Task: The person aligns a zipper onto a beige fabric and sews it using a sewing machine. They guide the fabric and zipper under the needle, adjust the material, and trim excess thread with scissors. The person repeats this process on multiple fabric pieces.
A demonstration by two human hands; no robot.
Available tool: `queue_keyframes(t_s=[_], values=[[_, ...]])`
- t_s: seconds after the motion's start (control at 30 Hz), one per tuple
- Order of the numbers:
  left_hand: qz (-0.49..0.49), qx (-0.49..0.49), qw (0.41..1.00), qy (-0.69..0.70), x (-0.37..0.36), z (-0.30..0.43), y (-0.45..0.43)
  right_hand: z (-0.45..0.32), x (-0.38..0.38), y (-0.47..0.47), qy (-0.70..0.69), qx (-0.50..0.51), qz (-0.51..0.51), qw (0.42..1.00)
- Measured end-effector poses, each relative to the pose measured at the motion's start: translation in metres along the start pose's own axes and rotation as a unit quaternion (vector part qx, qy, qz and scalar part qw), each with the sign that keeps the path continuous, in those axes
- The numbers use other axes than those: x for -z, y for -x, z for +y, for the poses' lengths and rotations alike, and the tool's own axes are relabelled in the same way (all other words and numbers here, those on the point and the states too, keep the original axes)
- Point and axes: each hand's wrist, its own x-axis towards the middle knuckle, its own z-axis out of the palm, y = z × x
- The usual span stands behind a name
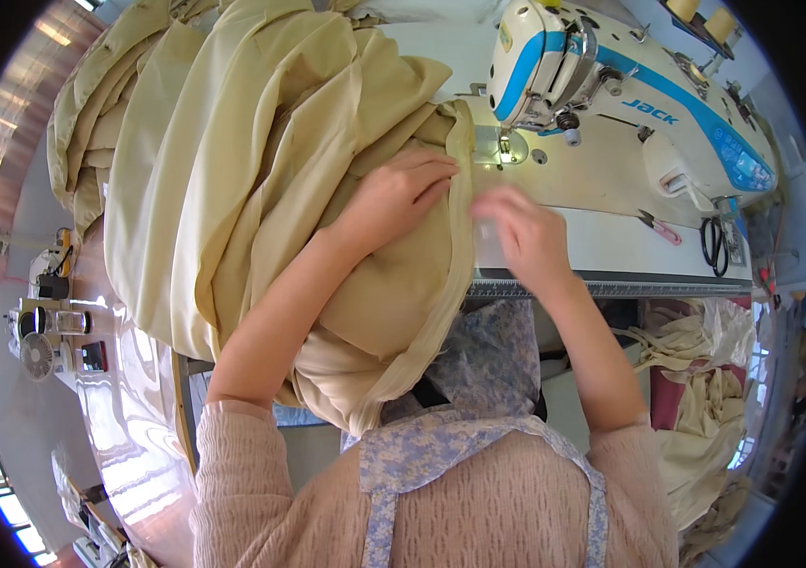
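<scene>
A large heap of beige fabric [232,163] spreads over the left of the sewing table and hangs toward my lap. My left hand [403,188] lies flat on it, fingertips beside a thick stitched hem band [461,213]. Just right of that band is my right hand [527,231], blurred, with its fingers curled; whether it touches the cloth or pinches anything is unclear. Beyond both hands stands a white and blue Jack sewing machine [588,78]. Its lit needle plate [509,148] lies right of the band's far end, and the fabric there appears beside the presser foot.
Pink-handled thread snips [661,228] and black scissors [714,245] rest at the table's right. A ruler strip [630,290] runs along the front edge. More beige cloth [705,419] is piled at lower right. Off to the left are a small fan [37,356] and a glass jar [65,321].
</scene>
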Motion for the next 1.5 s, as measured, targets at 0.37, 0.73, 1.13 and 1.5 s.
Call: queue_keyframes(t_s=[0.37, 0.73, 1.13, 1.5], values=[[-0.229, -0.027, 0.962, -0.145, -0.006, -0.025, -0.006, -0.029, 0.008, 0.043, -0.136, 0.004, -0.051, 0.989], [-0.219, -0.03, 0.967, -0.127, -0.011, -0.029, -0.001, -0.03, 0.001, 0.029, -0.406, -0.214, -0.008, 0.888], [-0.195, -0.036, 0.973, -0.115, -0.011, -0.031, 0.002, -0.016, -0.032, 0.023, -0.322, -0.148, -0.036, 0.934], [-0.184, -0.04, 0.975, -0.115, -0.013, -0.032, 0.003, -0.018, -0.034, 0.021, -0.263, -0.125, -0.038, 0.956]])
